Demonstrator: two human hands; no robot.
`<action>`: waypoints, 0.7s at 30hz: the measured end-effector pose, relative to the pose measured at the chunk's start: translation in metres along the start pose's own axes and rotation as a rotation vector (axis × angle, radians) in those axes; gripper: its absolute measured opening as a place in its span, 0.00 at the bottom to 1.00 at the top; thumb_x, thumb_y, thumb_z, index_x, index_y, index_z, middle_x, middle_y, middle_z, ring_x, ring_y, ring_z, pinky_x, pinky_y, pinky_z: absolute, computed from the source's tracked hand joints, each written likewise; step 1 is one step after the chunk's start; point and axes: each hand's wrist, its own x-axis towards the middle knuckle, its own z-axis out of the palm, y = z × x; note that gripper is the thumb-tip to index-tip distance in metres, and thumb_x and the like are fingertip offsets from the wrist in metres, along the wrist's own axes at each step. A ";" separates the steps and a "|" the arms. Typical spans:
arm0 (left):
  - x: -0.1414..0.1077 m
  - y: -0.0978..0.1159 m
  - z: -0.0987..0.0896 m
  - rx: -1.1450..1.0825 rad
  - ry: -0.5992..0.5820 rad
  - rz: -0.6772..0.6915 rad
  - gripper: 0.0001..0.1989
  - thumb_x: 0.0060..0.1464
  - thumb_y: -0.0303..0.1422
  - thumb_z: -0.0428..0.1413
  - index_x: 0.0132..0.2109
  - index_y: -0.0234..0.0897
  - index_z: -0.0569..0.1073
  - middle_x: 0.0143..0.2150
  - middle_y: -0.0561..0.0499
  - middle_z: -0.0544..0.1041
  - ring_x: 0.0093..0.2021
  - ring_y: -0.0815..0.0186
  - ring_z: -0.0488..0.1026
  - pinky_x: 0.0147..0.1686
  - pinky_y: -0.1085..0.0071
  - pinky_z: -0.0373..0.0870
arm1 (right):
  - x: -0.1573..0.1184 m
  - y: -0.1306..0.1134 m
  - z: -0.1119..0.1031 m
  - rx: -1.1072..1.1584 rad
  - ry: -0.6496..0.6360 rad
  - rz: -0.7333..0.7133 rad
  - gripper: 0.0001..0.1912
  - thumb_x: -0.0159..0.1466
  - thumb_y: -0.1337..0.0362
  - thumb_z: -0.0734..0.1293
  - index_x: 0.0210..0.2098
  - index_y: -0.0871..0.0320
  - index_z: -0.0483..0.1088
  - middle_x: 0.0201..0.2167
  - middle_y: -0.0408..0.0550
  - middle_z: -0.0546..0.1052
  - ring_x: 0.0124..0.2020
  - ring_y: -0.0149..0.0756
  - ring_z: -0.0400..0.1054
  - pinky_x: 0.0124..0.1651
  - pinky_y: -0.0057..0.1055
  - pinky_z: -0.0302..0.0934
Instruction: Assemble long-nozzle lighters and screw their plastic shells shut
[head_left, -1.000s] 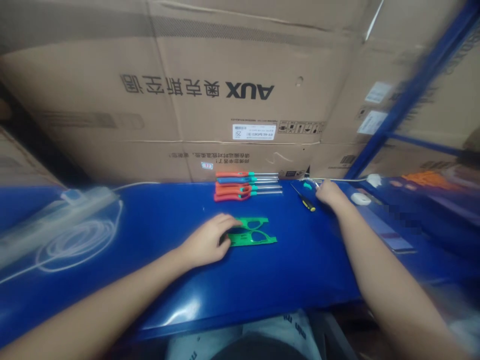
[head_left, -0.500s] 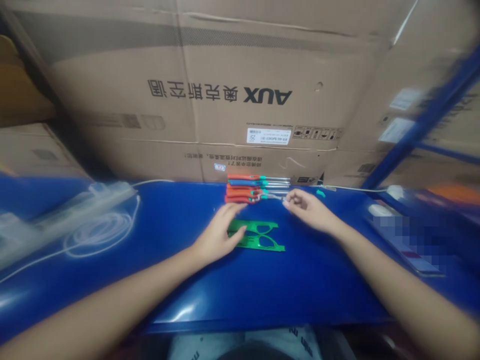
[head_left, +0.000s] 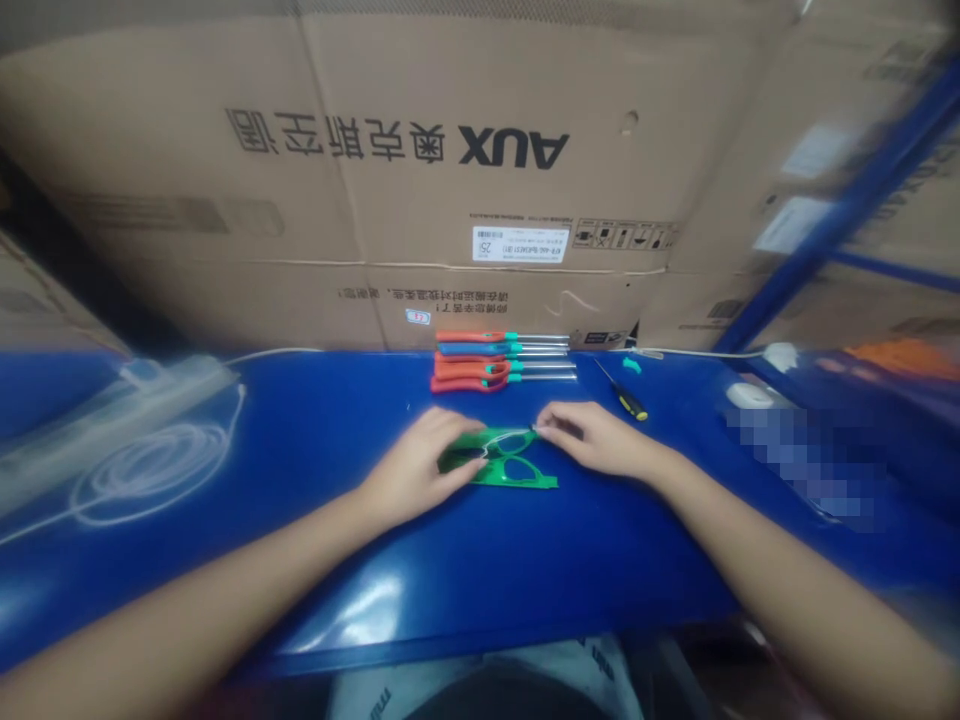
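Observation:
Two green plastic handle shells (head_left: 529,480) lie side by side on the blue table, their trigger loops pointing right. My left hand (head_left: 424,460) rests at their left end, fingertips at the upper shell and thumb at the lower one, spread apart. A thin white wire (head_left: 493,440) with a dark end lies across the upper shell. My right hand (head_left: 592,435) pinches this wire's right end between thumb and fingertip. Behind the shells several long-nosed lighters (head_left: 469,372) with red or blue handles lie in a row, metal tubes pointing right.
A yellow-black screwdriver (head_left: 630,402) and a small turquoise piece (head_left: 632,365) lie beyond my right hand. A coiled white cable (head_left: 154,465) and a power strip (head_left: 172,395) are on the left. The large cardboard box (head_left: 405,210) walls off the back; a blurred phone-like object (head_left: 806,470) lies right.
My right hand has moved from the lighter row down and left to the green shells, bringing the wire over the upper one. The screwdriver behind it now shows. The view has tilted slightly.

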 end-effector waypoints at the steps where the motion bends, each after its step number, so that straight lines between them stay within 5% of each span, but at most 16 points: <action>1: 0.000 0.000 -0.001 0.004 -0.024 0.006 0.17 0.61 0.40 0.60 0.54 0.39 0.73 0.51 0.45 0.77 0.53 0.55 0.71 0.54 0.57 0.71 | 0.000 0.001 -0.001 -0.012 0.009 -0.001 0.13 0.71 0.55 0.61 0.41 0.57 0.73 0.36 0.48 0.79 0.34 0.35 0.71 0.39 0.30 0.63; 7: 0.000 0.003 -0.003 0.042 -0.159 0.010 0.28 0.56 0.46 0.63 0.59 0.41 0.69 0.55 0.44 0.75 0.55 0.53 0.71 0.55 0.55 0.70 | -0.002 0.002 -0.002 -0.046 0.106 0.008 0.13 0.71 0.56 0.62 0.43 0.58 0.73 0.34 0.47 0.79 0.32 0.33 0.70 0.37 0.30 0.64; 12: -0.001 0.001 -0.006 0.137 -0.189 0.030 0.17 0.62 0.40 0.58 0.55 0.40 0.72 0.53 0.45 0.77 0.54 0.54 0.73 0.54 0.56 0.69 | -0.003 0.001 -0.003 -0.085 0.169 -0.164 0.17 0.73 0.62 0.59 0.58 0.52 0.70 0.47 0.49 0.79 0.42 0.36 0.73 0.48 0.35 0.67; 21: 0.002 0.005 -0.026 0.317 -0.274 0.050 0.13 0.62 0.39 0.57 0.48 0.37 0.76 0.45 0.44 0.79 0.46 0.55 0.75 0.47 0.58 0.71 | -0.008 -0.008 -0.004 -0.087 0.254 -0.193 0.12 0.72 0.65 0.61 0.52 0.55 0.72 0.48 0.50 0.80 0.49 0.38 0.75 0.52 0.36 0.69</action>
